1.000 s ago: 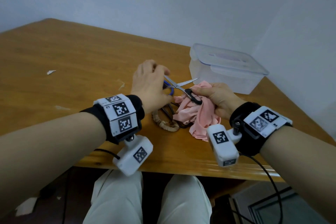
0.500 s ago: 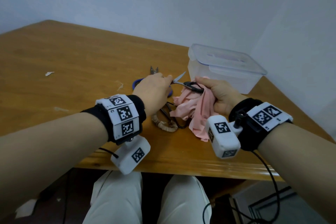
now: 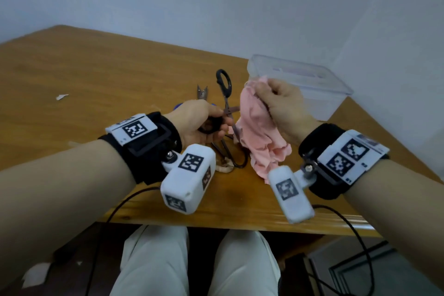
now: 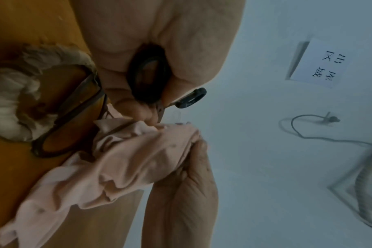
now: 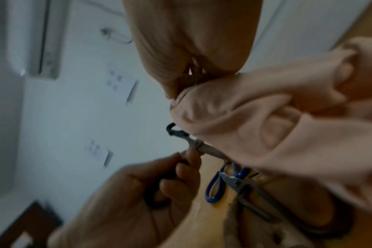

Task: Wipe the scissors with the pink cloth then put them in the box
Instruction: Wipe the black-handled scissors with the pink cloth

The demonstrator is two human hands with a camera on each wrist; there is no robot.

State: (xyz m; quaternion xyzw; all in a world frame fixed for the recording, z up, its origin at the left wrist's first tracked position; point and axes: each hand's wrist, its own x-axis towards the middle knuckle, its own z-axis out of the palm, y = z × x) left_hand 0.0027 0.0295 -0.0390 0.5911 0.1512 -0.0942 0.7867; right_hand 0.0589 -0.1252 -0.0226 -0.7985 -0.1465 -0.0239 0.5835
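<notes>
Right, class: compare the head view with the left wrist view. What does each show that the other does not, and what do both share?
Only the head view shows the clear plastic box with its lid on, the small snips and both wristbands. Only the left wrist view shows a paper sign and a cable on the wall. Both show the left hand gripping the black-handled scissors, the right hand holding the pink cloth, and the wooden table.

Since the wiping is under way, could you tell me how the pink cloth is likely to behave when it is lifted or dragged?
The pink cloth is probably floppy: it hangs in folds from the right hand. It seems light, since a bunched grip carries it. Its trailing end may snag the scissors in the left hand.
</notes>
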